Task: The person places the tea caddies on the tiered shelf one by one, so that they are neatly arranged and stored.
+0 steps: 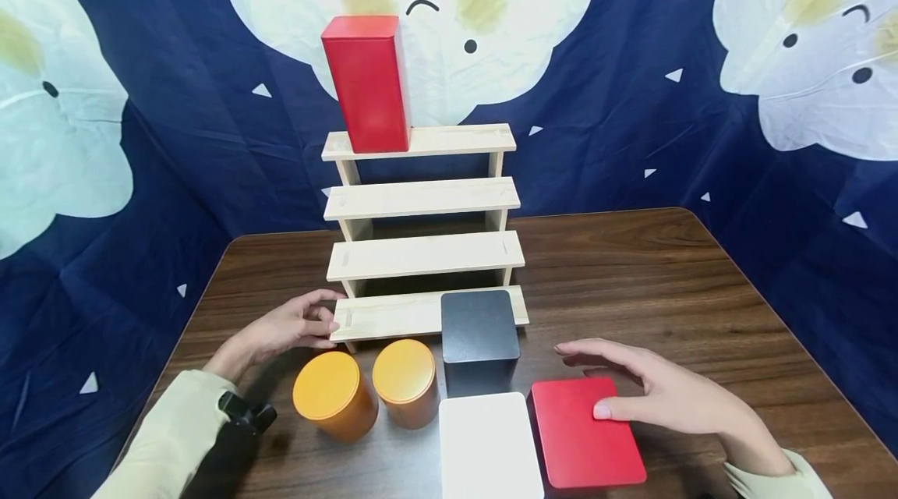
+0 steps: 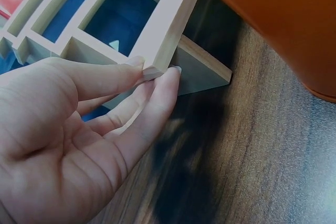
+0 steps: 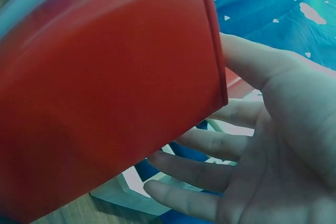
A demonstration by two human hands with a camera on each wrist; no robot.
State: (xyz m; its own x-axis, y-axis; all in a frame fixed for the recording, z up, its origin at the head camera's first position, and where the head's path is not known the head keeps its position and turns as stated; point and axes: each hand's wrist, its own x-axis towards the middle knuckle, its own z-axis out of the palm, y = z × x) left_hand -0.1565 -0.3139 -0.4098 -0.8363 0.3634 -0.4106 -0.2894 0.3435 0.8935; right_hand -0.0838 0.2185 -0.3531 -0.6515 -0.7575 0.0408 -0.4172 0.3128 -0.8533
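Pinching the bottom step [image 1: 389, 317] of the pale wooden four-step rack [image 1: 424, 256] with the left hand [image 1: 288, 327]; touching, with the released right hand's [image 1: 666, 390] thumb, the red square-topped box [image 1: 582, 448] on the brown wood-grain counter [image 1: 610, 265].

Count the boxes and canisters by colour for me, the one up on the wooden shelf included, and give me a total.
Red boxes: 2
Orange canisters: 2
Black box: 1
White box: 1
Total: 6
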